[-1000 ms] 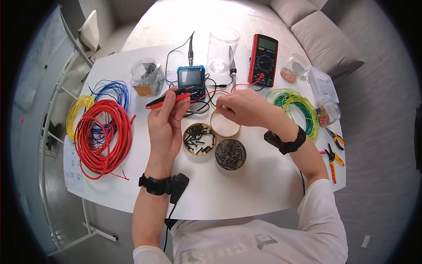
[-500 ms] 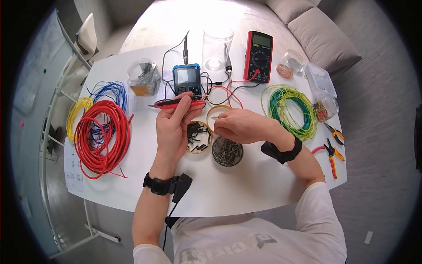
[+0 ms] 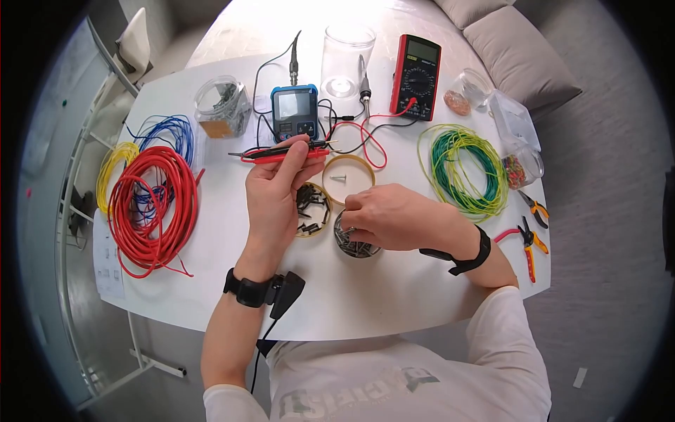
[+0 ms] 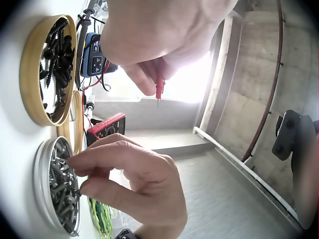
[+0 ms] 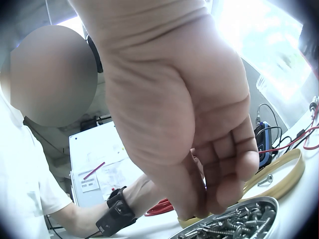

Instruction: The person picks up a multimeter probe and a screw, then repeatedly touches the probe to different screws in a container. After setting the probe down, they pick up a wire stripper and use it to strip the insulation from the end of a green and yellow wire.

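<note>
My left hand (image 3: 275, 200) grips a red test probe (image 3: 316, 153) and a black test probe (image 3: 247, 153) together, thumb across them, above the table. My right hand (image 3: 394, 216) reaches down over the round tin of silver screws (image 4: 41, 194). Its fingertips are right at the screws, with thumb and index finger apart in the left wrist view. Behind the tin, a yellow-rimmed round lid (image 3: 373, 184) has a single silver screw (image 3: 339, 178) lying in it. Left of the tin is a similar yellow-rimmed dish (image 4: 31, 74) with black screws (image 4: 61, 64).
A blue handheld meter (image 3: 295, 112), a red multimeter (image 3: 416, 77) and a soldering iron (image 3: 365, 88) lie at the back, with leads trailing between. Coils of red wire (image 3: 190, 225) and green wire (image 3: 439, 179) flank the hands. Pliers (image 3: 529, 246) lie at right.
My right hand moved from behind the lid, holding a small screw over it, toward me to the tin. That screw now lies in the lid. My left hand keeps the probes, now lying nearly level.
</note>
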A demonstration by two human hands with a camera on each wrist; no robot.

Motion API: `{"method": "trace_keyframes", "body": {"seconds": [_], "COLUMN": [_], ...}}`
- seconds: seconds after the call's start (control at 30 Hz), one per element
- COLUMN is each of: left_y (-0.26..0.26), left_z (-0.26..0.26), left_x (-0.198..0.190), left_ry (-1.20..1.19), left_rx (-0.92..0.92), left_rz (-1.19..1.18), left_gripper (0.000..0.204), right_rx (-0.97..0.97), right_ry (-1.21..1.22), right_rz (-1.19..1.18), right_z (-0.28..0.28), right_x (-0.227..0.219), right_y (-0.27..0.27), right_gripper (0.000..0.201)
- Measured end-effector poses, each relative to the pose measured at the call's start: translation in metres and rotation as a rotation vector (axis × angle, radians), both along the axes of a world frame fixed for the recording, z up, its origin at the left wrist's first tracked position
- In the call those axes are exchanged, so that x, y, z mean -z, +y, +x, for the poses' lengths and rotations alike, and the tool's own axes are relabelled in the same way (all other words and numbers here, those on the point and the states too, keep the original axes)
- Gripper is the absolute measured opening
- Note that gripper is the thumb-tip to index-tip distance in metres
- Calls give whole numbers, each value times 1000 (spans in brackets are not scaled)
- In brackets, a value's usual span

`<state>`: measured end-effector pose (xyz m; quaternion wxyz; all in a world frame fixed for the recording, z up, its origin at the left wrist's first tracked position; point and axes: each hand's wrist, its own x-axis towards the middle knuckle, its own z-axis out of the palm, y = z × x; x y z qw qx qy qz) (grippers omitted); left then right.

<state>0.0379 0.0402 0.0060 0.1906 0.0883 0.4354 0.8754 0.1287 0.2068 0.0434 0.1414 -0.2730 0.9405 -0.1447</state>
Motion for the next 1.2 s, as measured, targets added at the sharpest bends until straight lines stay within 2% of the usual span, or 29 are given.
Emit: {"method": "trace_keyframes", "body": {"seconds": [0.07,0.2,0.3,0.4,0.5,0.6,0.67,0.7,0.77,0.8,0.87,0.93,1.0,1.13,1.2], "left_y": [1,5,6,8,6,7,8,7,6,6,6,6,7,9,10], "left_z": [1,1,3,5,7,8,9,8,7,5,4,4,5,8,10], "left_x": [2,6,7,6,5,4,3,4,6,7,9,11,12,12,12], "left_ry": [-12,-7,10,15,26,31,23,22,25,26,30,33,34,51,61], "left_rx": [-16,-5,1,11,17,5,-15,-37,-56,-74,-85,-71,-56,-36,-28], "left_rz": [-10,-74,-104,-107,-125,-129,-112,-103,-96,-84,-76,-91,-96,-128,-146], "left_gripper": [25,24,24,24,25,26,24,24,24,24,25,24,23,22,20], "right_rx": [3,-10,19,11,23,34,81,85,155,160,457,520,599,587,496], "right_ry": [112,117,140,100,157,59,-70,-67,-109,-105,-306,-336,-331,-326,-360], "right_rz": [-61,-63,40,16,-45,-96,-271,-273,-511,-515,-815,-1008,-1097,-1206,-1201], "right_z": [1,0,-1,1,2,2,-1,-2,-8,-11,-19,-30,-36,-32,-31], "right_x": [7,20,22,17,6,-6,-11,-13,-17,-17,-15,-4,4,5,7], "right_y": [-1,-5,-7,-7,-5,2,10,15,25,28,36,45,51,44,41], "right_gripper": [17,14,17,17,15,12,7,7,8,8,12,15,17,19,22]}}
